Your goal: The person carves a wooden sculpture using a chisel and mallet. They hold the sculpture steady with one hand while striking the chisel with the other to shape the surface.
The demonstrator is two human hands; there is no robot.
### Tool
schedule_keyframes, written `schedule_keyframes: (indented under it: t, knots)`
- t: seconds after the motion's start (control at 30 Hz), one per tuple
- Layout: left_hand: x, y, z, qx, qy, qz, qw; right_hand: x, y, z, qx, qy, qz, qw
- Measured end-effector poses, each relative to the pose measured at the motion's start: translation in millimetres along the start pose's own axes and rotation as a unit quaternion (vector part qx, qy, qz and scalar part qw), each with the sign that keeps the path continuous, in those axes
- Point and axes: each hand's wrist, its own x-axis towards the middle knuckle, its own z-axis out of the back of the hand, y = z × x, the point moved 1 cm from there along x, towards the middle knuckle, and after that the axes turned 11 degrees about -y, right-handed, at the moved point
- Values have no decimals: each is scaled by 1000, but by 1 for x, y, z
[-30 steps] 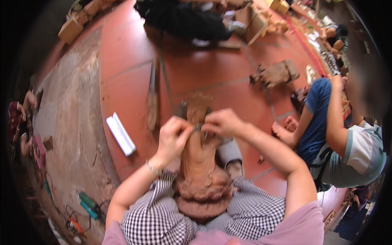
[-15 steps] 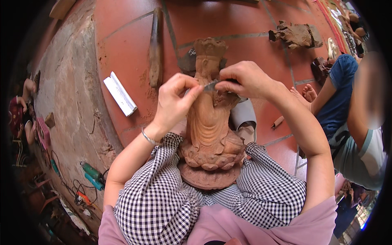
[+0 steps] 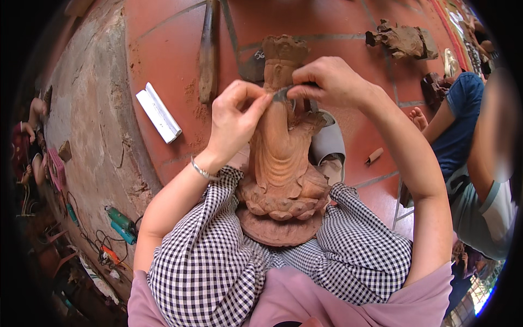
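A reddish-brown carved wooden statue (image 3: 280, 158) on a lotus base stands upright between my knees, its tall crowned head farthest from me. Stretched between my two hands, over the statue's neck and upper chest, is a short dark grey strip of sandpaper (image 3: 281, 94). My left hand (image 3: 238, 111) pinches its left end between thumb and fingertips. At the other end, my right hand (image 3: 332, 82) is closed on it, knuckles up, beside the neck. My hands hide part of the statue's neck and shoulders.
On the red tiles at left lie a long wood-handled tool (image 3: 208, 60) and a folded white paper (image 3: 158, 113). A rough wood chunk (image 3: 402, 41) lies far right. Another person's leg (image 3: 463, 120) is close at right. A green power tool (image 3: 121, 223) with cords sits at left.
Both hands have moved slightly up the statue toward its head, the strip still held between them. The whole view has shifted a little.
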Motion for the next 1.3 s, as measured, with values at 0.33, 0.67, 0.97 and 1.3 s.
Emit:
schedule_keyframes:
  t: [0.33, 0.67, 0.97, 1.3]
  knots:
    - [-12, 9, 3, -87, -5, 64, 994, 21, 13, 13, -62, 76, 20, 995]
    - [-13, 12, -3, -115, -31, 103, 988, 41, 28, 29, -109, 116, 55, 986]
    - [3, 13, 1, -106, 14, 116, 988, 48, 25, 27, -98, 139, 6, 985]
    - [25, 11, 5, -38, 65, 107, 991, 20, -6, 0, -24, 62, -64, 996]
